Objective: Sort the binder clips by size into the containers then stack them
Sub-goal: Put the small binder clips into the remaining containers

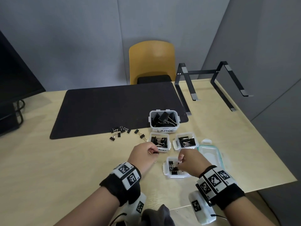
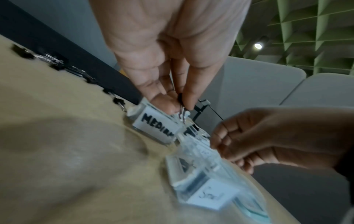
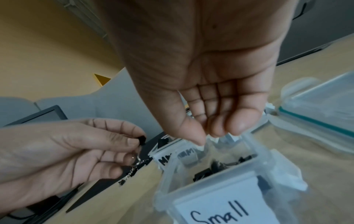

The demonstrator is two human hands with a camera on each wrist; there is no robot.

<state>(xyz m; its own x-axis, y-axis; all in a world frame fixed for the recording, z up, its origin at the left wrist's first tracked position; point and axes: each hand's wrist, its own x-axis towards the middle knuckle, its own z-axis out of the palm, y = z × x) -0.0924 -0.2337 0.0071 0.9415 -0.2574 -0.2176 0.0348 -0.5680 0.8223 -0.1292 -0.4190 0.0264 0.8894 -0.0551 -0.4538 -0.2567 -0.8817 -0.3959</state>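
Observation:
Between thumb and fingertips, my left hand point(image 1: 154, 152) point(image 2: 180, 104) pinches a small black binder clip point(image 1: 156, 152) point(image 2: 180, 97) point(image 3: 141, 138), just in front of the container labelled MEDIUM point(image 1: 162, 150) point(image 2: 157, 125). My right hand point(image 1: 180, 159) point(image 3: 206, 136) hovers over the open container labelled Small point(image 1: 166, 170) point(image 3: 220, 204), fingers curled toward the thumb; no clip shows between them. Black clips lie in that container. The LARGE container point(image 1: 164, 130) holds big clips. Several loose small clips point(image 1: 120, 132) lie at the mat's front edge.
Another open clip container point(image 1: 175, 142) stands right of MEDIUM. A clear lid point(image 1: 210, 154) with a teal seal lies further right. A black desk mat point(image 1: 114, 108), a laptop stand point(image 1: 211, 85), a monitor point(image 1: 13, 75) and a yellow chair point(image 1: 151, 61) surround the work area.

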